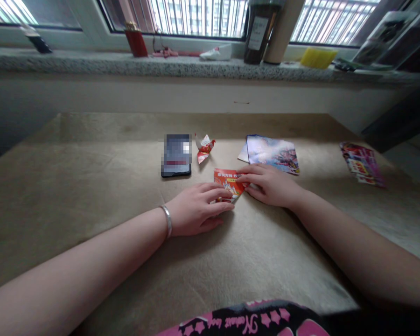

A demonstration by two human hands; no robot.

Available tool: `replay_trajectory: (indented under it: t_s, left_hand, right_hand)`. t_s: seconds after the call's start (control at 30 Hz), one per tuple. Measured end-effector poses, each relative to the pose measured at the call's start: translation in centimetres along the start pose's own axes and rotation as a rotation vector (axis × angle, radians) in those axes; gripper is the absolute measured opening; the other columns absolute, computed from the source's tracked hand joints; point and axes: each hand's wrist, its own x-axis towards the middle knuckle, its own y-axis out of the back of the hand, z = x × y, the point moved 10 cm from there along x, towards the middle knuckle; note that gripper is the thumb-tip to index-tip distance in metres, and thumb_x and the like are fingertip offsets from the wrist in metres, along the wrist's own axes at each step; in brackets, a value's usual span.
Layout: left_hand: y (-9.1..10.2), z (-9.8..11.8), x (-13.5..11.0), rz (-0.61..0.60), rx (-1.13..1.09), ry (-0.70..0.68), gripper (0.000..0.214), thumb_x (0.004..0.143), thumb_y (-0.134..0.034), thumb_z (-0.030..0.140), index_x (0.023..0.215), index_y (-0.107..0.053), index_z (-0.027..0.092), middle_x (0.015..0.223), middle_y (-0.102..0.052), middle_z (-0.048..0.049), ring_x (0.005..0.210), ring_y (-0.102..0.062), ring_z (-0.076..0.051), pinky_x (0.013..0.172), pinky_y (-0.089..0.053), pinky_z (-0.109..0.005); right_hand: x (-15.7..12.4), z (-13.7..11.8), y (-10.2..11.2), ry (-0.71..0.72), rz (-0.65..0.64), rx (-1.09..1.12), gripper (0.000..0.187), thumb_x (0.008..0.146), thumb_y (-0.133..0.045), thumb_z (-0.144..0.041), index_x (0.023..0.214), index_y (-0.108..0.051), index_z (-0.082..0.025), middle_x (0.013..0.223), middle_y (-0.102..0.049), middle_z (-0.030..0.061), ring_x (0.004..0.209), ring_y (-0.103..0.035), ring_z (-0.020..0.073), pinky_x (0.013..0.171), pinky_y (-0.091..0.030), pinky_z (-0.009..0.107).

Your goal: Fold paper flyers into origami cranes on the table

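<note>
Bright windows [199, 18] above speckled sill [182, 66]

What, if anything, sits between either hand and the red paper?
Nothing visible: the left hand and right hand both have fingers on the red paper. The folded paper bird, phone and pale printed cards lie farther toward the window, not between.

Passage is free left of the phone [177, 156]; the right hand [266, 184] crowds the picture cards [270, 151].
</note>
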Motion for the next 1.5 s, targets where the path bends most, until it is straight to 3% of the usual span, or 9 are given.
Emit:
replay_trajectory:
  t_s: [0.1,0.2,0.37,0.67,0.93,1.2,1.5]
  left_hand:
    - [0.0,0.6,0.1,0.003,-0.027,-0.045,0.026,0.090,-0.049,0.027,0.114,-0.058,0.020,0.121,-0.059,-0.0087,0.108,-0.055,-0.021,0.093,-0.049,-0.039]
    - [0.2,1.0,0.1,0.006,-0.038,-0.084,0.027,0.088,-0.048,0.022,0.114,-0.058,0.020,0.120,-0.060,-0.0084,0.110,-0.054,-0.021,0.093,-0.049,-0.037]
    - [0.4,0.4,0.2,0.015,0.000,-0.034,0.038,0.082,-0.048,0.013,0.118,-0.055,0.020,0.121,-0.061,-0.0051,0.111,-0.055,-0.023,0.101,-0.042,-0.046]
    - [1.3,-0.7,-0.2,0.090,0.128,0.058,0.028,0.091,-0.045,0.016,0.110,-0.062,0.025,0.120,-0.063,0.0000,0.111,-0.056,-0.017,0.102,-0.040,-0.038]
    - [0.9,-2.0,-0.3,0.046,0.093,0.159,0.041,0.083,-0.047,0.012,0.121,-0.057,0.026,0.121,-0.064,0.0006,0.112,-0.054,-0.018,0.109,-0.029,-0.044]
    - [0.7,-1.7,0.0,0.013,0.124,0.155,0.037,0.084,-0.049,0.016,0.119,-0.059,0.024,0.120,-0.064,-0.0009,0.112,-0.055,-0.020,0.108,-0.029,-0.046]
    - [0.9,-2.0,0.3,0.071,0.213,0.150,0.025,0.095,-0.044,0.019,0.112,-0.061,0.027,0.115,-0.067,0.0033,0.108,-0.057,-0.017,0.106,-0.030,-0.042]
  right_hand:
    - [0.0,-0.2,-0.3,0.042,-0.013,0.062,0.027,0.086,-0.052,-0.021,0.111,-0.062,-0.020,0.122,-0.061,0.0102,0.108,-0.056,0.0229,0.089,-0.047,0.039]
    - [-0.1,-0.4,-0.3,0.067,-0.027,0.083,0.025,0.084,-0.056,-0.023,0.107,-0.063,-0.020,0.118,-0.062,0.0103,0.104,-0.057,0.0222,0.086,-0.048,0.038]
    - [-0.1,-0.7,0.0,0.070,-0.044,0.064,0.021,0.080,-0.059,-0.028,0.098,-0.065,-0.018,0.101,-0.065,0.0100,0.088,-0.058,0.0208,0.076,-0.048,0.035]
    - [-0.3,-0.9,0.1,0.056,-0.010,0.060,0.018,0.085,-0.056,-0.028,0.097,-0.065,-0.019,0.104,-0.065,0.0093,0.088,-0.058,0.0200,0.076,-0.047,0.034]
    - [-0.2,-1.4,0.2,0.089,0.026,0.064,0.018,0.089,-0.051,-0.023,0.093,-0.068,-0.021,0.100,-0.068,0.0073,0.089,-0.059,0.0187,0.079,-0.047,0.034]
    - [0.4,-3.4,0.1,0.164,0.013,0.013,0.026,0.088,-0.048,-0.017,0.100,-0.070,-0.024,0.100,-0.069,0.0059,0.085,-0.057,0.0181,0.075,-0.047,0.033]
    - [0.5,-3.3,0.1,0.152,0.039,0.007,0.023,0.089,-0.048,-0.018,0.093,-0.070,-0.021,0.095,-0.070,0.0053,0.082,-0.056,0.0175,0.072,-0.047,0.030]
